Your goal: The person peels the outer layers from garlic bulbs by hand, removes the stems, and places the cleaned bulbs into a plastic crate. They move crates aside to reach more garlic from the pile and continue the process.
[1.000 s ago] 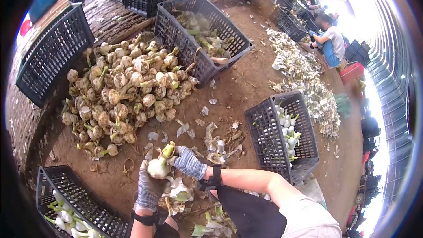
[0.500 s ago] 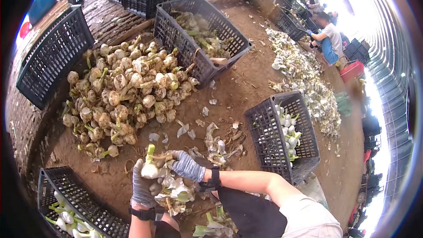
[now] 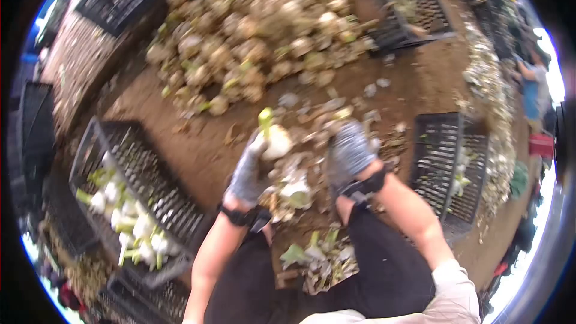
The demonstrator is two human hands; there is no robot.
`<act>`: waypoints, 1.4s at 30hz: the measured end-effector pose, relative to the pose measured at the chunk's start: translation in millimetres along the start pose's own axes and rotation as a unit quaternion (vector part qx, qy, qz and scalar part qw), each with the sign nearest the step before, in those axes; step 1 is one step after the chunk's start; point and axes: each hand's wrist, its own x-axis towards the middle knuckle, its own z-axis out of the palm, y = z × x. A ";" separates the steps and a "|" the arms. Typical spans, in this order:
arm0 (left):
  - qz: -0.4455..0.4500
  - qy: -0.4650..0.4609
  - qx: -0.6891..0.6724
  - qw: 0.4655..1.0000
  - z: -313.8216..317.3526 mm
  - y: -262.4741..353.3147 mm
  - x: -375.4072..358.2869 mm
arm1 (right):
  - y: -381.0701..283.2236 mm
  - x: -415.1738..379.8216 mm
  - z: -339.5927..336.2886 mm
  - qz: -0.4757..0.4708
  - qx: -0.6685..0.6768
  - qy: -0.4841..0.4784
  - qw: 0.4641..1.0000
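My left hand [image 3: 247,174], in a grey knit glove, is closed around a garlic bulb [image 3: 278,142] that looks white and peeled, its short green stem [image 3: 265,120] pointing up. To the right of it and apart from the bulb is my right hand [image 3: 351,151], gloved too and smeared by motion. Its fingers are curled, with blurred brownish garlic skin [image 3: 324,130] at the tips. Between and below the hands lies a heap of loose white and tan skins [image 3: 295,189]. More peelings with green leaves [image 3: 324,261] lie on the ground between my knees.
Unpeeled garlic bulbs [image 3: 240,42] form a large pile ahead. A black crate [image 3: 162,171] with white bulbs [image 3: 141,228] stands at left, another crate [image 3: 437,156] at right. A crate [image 3: 414,39] of trimmings is at the back right. Beyond the skins, a person [image 3: 533,87] sits at far right.
My right hand has pulled away from the bulb to the right, while the left keeps hold of it. The view has swung down and turned left, showing more of the left crate.
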 end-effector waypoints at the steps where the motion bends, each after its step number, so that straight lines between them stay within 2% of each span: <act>1: -0.035 -0.022 -0.046 0.998 -0.6 5.1 -2.5 | -6.5 4.2 -11.9 0.037 -0.039 0.006 0.999; 2: -0.021 -0.063 -0.074 0.995 -6.9 4.6 1.3 | -12.9 9.0 -24.1 0.074 -0.076 0.010 0.994; 3: -0.015 -0.069 -0.076 0.995 -7.7 6.7 2.5 | -19.5 14.8 -38.3 0.181 -0.277 -0.060 0.942; 4: 0.016 -0.060 -0.038 0.997 -4.2 7.7 3.9 | -35.9 9.2 -12.7 0.190 -0.402 -0.145 0.884; 5: 0.045 -0.053 0.000 0.998 -2.2 9.2 5.0 | -51.2 0.6 8.6 0.191 -0.518 -0.225 0.803; 6: 0.040 -0.057 -0.010 0.998 -5.5 10.8 6.4 | -42.1 -3.5 7.7 0.026 -0.567 -0.278 0.775; 7: 0.039 -0.053 -0.010 0.998 -4.8 8.9 5.1 | -39.2 -2.1 6.9 0.029 -0.565 -0.280 0.776; 9: 0.101 0.010 0.012 0.995 2.1 4.2 4.7 | -39.1 4.8 16.2 0.006 -0.563 -0.207 0.801; 10: 0.084 -0.027 0.017 0.996 -6.9 4.2 7.4 | -38.6 4.7 26.1 0.098 -0.405 -0.134 0.899; 11: 0.083 -0.027 0.017 0.996 -12.5 2.2 7.1 | -40.5 4.8 35.2 0.098 -0.404 -0.133 0.900; 13: 0.079 -0.014 0.147 0.986 -14.8 0.5 6.1 | -42.5 6.9 50.7 -0.064 -0.352 -0.153 0.921; 14: 0.082 0.014 0.202 0.976 -14.4 -3.7 7.8 | -36.3 10.4 55.9 -0.154 -0.388 -0.153 0.896; 15: 0.080 0.014 0.201 0.976 -12.2 -4.0 6.3 | -34.3 12.1 53.7 -0.152 -0.389 -0.152 0.896; 17: 0.056 0.018 0.220 0.974 -6.7 -2.9 1.4 | -31.8 13.9 49.5 -0.174 -0.488 -0.147 0.842; 18: 0.053 0.020 0.225 0.973 -8.4 -4.2 1.0 | -38.5 16.0 47.7 -0.098 -0.453 -0.167 0.870; 19: 0.050 0.023 0.231 0.971 -10.0 -5.7 0.6 | -38.4 15.1 45.8 -0.097 -0.453 -0.167 0.870; 21: 0.051 0.000 0.175 0.983 -11.2 -12.0 -0.2 | -36.5 13.6 42.0 0.009 -0.322 -0.146 0.935; 23: 0.024 0.013 0.154 0.988 -12.0 -14.1 -1.0 | -35.2 10.2 40.2 -0.015 -0.334 -0.155 0.930; 25: 0.023 0.001 0.160 0.987 -14.5 -14.2 0.8 | -37.4 4.3 44.5 0.132 -0.173 -0.069 0.974; 26: 0.023 0.000 0.159 0.987 -15.1 -17.2 2.1 | -36.3 2.6 43.6 0.132 -0.174 -0.069 0.973; 28: 0.128 -0.013 0.175 0.976 -12.1 -22.8 4.6 | -30.7 0.1 39.2 0.179 -0.046 -0.002 0.983; 29: 0.129 -0.013 0.175 0.976 -11.4 -22.7 3.4 | -29.0 -1.5 35.5 0.179 -0.047 -0.003 0.983; 31: 0.070 -0.022 0.125 0.989 -1.5 -16.8 -0.9 | -25.3 -3.2 19.4 0.178 -0.024 -0.011 0.984; 32: 0.071 -0.022 0.124 0.989 -2.4 -17.2 -1.7 | -13.0 3.7 -0.7 0.141 -0.101 0.006 0.985; 33: 0.051 -0.046 0.051 0.996 -4.1 -17.7 -2.2 | -11.2 5.6 -7.6 0.141 -0.102 0.005 0.985; 34: 0.032 -0.069 -0.023 0.997 -5.5 -17.6 -2.2 | -9.7 7.1 -13.6 0.145 -0.211 0.040 0.966; 35: 0.032 -0.068 -0.024 0.997 -6.9 -16.9 -2.1 | -9.2 8.3 -19.3 0.148 -0.316 0.074 0.934; 36: 0.014 -0.067 -0.052 0.996 -8.6 -15.7 -1.9 | -12.7 10.8 -21.7 0.159 -0.364 0.024 0.917; 37: -0.005 -0.066 -0.080 0.995 -10.1 -15.2 -1.4 | -11.6 9.0 -20.4 0.160 -0.364 0.023 0.917; 38: 0.011 -0.063 -0.092 0.994 -10.9 -16.2 0.5 | -10.5 5.1 -17.4 0.018 -0.486 -0.030 0.873; 39: 0.011 -0.063 -0.093 0.994 -12.9 -17.3 0.9 | -13.5 0.8 -8.3 -0.126 -0.588 -0.081 0.795; 40: 0.028 -0.047 -0.070 0.996 -15.4 -18.3 1.9 | -23.6 -4.7 9.5 -0.073 -0.510 -0.088 0.852; 41: 0.046 -0.032 -0.048 0.997 -17.0 -19.6 3.3 | -31.9 -4.4 23.6 -0.073 -0.511 -0.087 0.852; 42: 0.053 -0.037 -0.044 0.997 -17.4 -21.1 4.8 | -38.6 -4.2 36.1 0.051 -0.367 -0.080 0.925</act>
